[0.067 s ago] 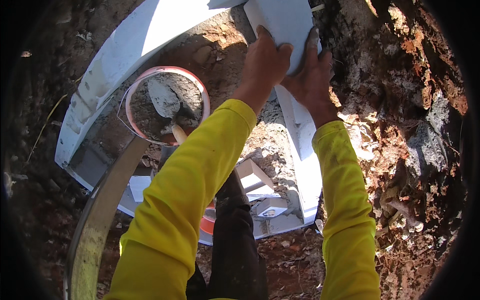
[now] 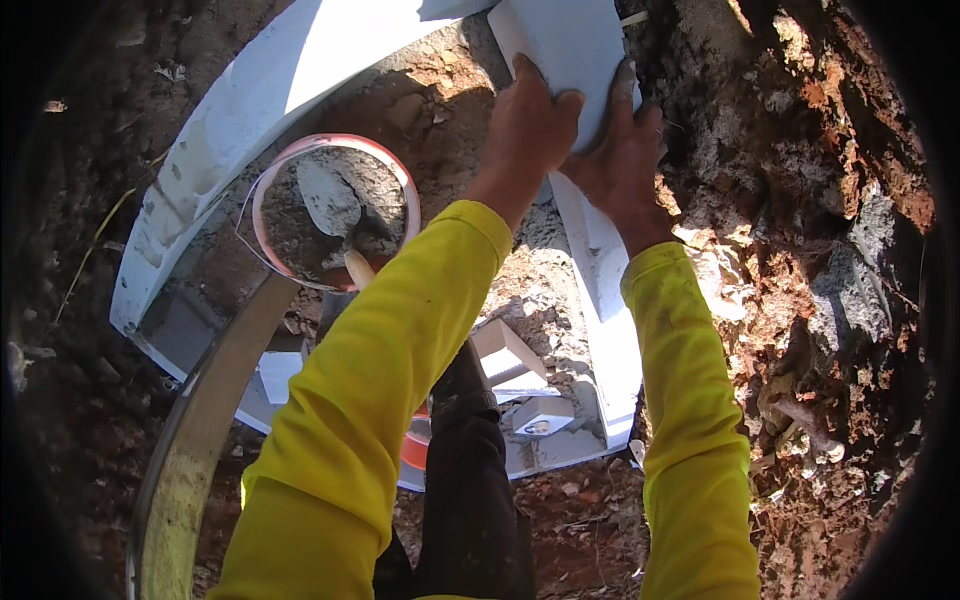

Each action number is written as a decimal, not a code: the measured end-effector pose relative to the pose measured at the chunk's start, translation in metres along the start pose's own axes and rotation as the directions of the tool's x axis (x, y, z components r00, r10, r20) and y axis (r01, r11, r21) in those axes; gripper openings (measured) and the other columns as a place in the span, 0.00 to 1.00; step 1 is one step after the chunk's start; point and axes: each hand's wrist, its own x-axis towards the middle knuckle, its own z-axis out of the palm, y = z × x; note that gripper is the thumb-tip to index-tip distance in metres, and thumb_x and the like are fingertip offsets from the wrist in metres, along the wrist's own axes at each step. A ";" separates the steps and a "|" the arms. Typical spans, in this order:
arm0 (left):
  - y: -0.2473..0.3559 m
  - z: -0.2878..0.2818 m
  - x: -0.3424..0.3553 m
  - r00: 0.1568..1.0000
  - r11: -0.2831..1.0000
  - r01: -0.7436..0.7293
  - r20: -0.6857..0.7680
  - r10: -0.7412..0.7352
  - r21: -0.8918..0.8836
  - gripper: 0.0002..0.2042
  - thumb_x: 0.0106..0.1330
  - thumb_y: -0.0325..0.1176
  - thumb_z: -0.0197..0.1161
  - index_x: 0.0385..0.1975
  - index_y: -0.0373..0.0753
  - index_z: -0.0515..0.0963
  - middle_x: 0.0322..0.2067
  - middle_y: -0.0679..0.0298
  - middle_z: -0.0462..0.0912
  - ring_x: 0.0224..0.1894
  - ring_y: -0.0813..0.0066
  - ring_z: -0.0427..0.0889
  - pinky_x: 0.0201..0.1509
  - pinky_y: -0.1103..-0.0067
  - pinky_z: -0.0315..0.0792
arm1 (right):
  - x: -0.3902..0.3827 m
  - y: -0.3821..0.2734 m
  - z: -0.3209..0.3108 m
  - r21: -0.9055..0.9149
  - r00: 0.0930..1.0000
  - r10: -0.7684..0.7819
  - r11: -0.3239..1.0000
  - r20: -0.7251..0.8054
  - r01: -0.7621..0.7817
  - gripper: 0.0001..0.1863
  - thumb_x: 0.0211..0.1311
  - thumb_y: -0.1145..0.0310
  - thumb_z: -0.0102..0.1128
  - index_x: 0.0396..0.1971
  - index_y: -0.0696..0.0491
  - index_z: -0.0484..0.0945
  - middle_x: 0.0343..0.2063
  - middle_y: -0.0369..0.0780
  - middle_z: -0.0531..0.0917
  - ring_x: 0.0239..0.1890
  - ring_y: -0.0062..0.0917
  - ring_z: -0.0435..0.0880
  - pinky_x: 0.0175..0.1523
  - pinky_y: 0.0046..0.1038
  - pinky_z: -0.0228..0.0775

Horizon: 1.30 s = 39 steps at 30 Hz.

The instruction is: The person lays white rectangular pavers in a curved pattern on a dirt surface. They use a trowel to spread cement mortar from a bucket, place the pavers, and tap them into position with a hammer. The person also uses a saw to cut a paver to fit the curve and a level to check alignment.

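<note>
Nearest the wearer, two yellow sleeves come in from the lower rim at 7 and 5 o'clock, with a dark trouser leg between them at 6 o'clock. Beside that leg, mostly hidden by it and by the left sleeve, an orange band shows. A wooden board slants in at 8 o'clock. Two small pale blocks lie just beside each other at 5 o'clock, inside an enclosure of white pieces. Its long white side runs along 3 o'clock, edged by lumpy reddish soil. At 10 o'clock stands a red-rimmed bucket of grey mix, a trowel lying on the mix with its handle toward 5 o'clock; beyond it curves a white wall. Farther off, at 1 o'clock, both hands grip a white block. The left hand, half closed, has its thumb on the top face and fingers at the left edge; the right hand, more widely spread, lays its fingers along the right edge. Whether fingertips reach underneath cannot be told
</note>
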 end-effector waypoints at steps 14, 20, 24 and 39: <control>0.001 0.003 -0.001 0.999 0.997 0.024 -0.031 -0.026 -0.072 0.41 0.62 0.40 0.62 0.71 0.27 0.49 0.50 0.33 0.77 0.55 0.39 0.78 0.59 0.61 0.72 | 0.001 0.008 0.006 0.032 0.998 -0.049 0.998 -0.024 0.050 0.66 0.38 0.46 0.77 0.75 0.52 0.45 0.50 0.57 0.63 0.51 0.54 0.68 0.54 0.55 0.60; -0.004 0.006 -0.001 0.997 0.996 -0.040 -0.070 0.034 -0.084 0.40 0.61 0.40 0.62 0.68 0.24 0.54 0.47 0.34 0.79 0.53 0.42 0.80 0.56 0.62 0.74 | 0.002 0.006 0.002 -0.037 0.993 -0.086 0.996 -0.079 0.083 0.63 0.40 0.48 0.75 0.74 0.50 0.46 0.49 0.55 0.63 0.51 0.53 0.67 0.54 0.55 0.60; -0.012 0.011 0.001 0.994 0.995 -0.073 -0.083 0.067 -0.072 0.39 0.61 0.41 0.61 0.67 0.22 0.55 0.46 0.34 0.80 0.51 0.42 0.81 0.56 0.63 0.74 | -0.002 0.007 -0.014 -0.030 0.995 -0.097 0.995 -0.012 0.096 0.57 0.44 0.50 0.74 0.72 0.51 0.50 0.52 0.53 0.64 0.51 0.49 0.68 0.54 0.52 0.61; -0.001 0.007 -0.005 0.992 0.993 -0.008 -0.124 -0.006 -0.115 0.35 0.62 0.38 0.63 0.63 0.20 0.60 0.39 0.33 0.81 0.46 0.38 0.82 0.49 0.57 0.76 | 0.142 -0.063 -0.005 0.922 0.924 -0.170 0.128 -0.342 0.365 0.26 0.78 0.55 0.37 0.15 0.47 0.57 0.13 0.30 0.58 0.15 0.15 0.49 0.21 0.23 0.44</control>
